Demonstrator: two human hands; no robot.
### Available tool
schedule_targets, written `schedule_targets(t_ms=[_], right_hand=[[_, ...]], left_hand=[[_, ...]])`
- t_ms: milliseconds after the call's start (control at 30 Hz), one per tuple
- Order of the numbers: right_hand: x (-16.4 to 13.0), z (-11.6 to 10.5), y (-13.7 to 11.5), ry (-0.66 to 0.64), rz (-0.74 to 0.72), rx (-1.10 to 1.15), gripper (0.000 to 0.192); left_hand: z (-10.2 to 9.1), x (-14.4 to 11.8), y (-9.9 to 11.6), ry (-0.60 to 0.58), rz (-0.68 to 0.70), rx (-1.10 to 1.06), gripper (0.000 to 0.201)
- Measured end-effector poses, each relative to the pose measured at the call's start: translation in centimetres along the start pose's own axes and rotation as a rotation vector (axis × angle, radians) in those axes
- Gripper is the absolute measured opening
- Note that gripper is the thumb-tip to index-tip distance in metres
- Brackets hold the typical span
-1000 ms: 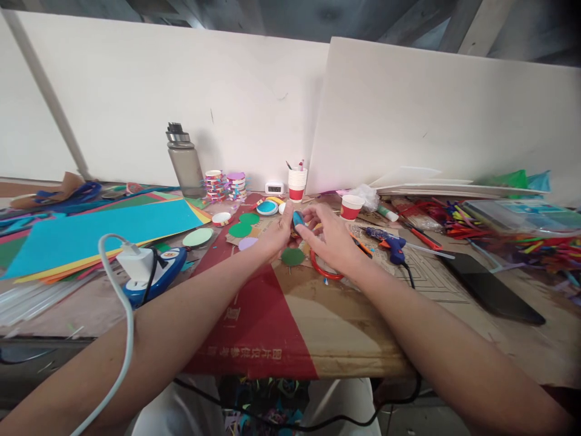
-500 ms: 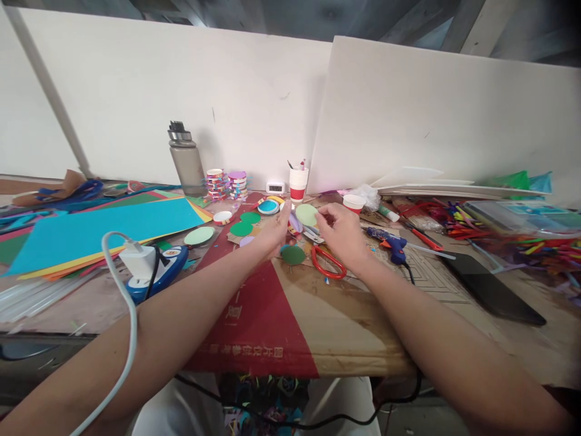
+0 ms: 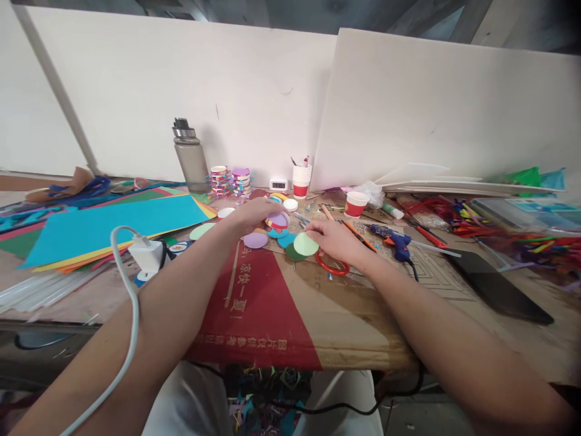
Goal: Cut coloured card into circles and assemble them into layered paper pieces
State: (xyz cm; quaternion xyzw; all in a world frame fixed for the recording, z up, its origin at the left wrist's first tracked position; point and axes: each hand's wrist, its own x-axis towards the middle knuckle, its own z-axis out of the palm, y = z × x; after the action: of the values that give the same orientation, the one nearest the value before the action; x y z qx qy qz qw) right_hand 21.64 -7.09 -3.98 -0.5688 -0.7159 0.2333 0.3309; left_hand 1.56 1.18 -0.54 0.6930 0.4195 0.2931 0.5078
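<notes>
Both hands work over the middle of the bench, toward its back edge, where cut paper circles lie scattered on a flattened cardboard sheet (image 3: 318,315). The left hand (image 3: 254,212) rests palm down with its fingers closed on a small stack of circles, a lilac circle (image 3: 277,219) on top, probably to keep the loose pieces together. The right hand (image 3: 331,236) lies flat, fingertips pressing the edge of a pale green circle (image 3: 305,244) against the cardboard; whether it pinches the paper I cannot tell. Red-handled scissors (image 3: 333,264) lie just beside that hand, within easy reach. A blue glue gun (image 3: 394,240) sits farther toward the right edge.
</notes>
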Motion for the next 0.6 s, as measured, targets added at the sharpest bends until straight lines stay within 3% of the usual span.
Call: schedule_targets(t_ms=[100,200,300,400,467,600], right_hand=[[-0.3,0.6,0.4,0.018,-0.119,-0.253,0.016],[-0.5,1.2,0.5,-0.017,-0.137,-0.378,0.007],[-0.7,1.7,0.4,-0.038,-0.093,-0.435,0.024],[-0.7,1.8,0.2,-0.058,-0.02,-0.376,0.039],[-0.6,1.6,0.2,-0.077,0.003,-0.325,0.033],[-0.2,0.5,0.3,-0.158,0.063,-0.184,0.01]], left_hand=[[-0.4,-0.8,0.5,-0.219,-0.015,0.199,0.018],[-0.5,-1.2,0.8,-0.428,-0.048,0.343,0.011],[-0.5,-1.2,0.8,-0.547,-0.019,0.422,0.01],[-0.7,-0.8,0.5,-0.549,0.033,0.435,0.012],[-0.7,-0.5,0.3,-0.512,0.081,0.412,0.017],[-0.3,0.1,-0.2,-0.267,0.15,0.371,0.032]])
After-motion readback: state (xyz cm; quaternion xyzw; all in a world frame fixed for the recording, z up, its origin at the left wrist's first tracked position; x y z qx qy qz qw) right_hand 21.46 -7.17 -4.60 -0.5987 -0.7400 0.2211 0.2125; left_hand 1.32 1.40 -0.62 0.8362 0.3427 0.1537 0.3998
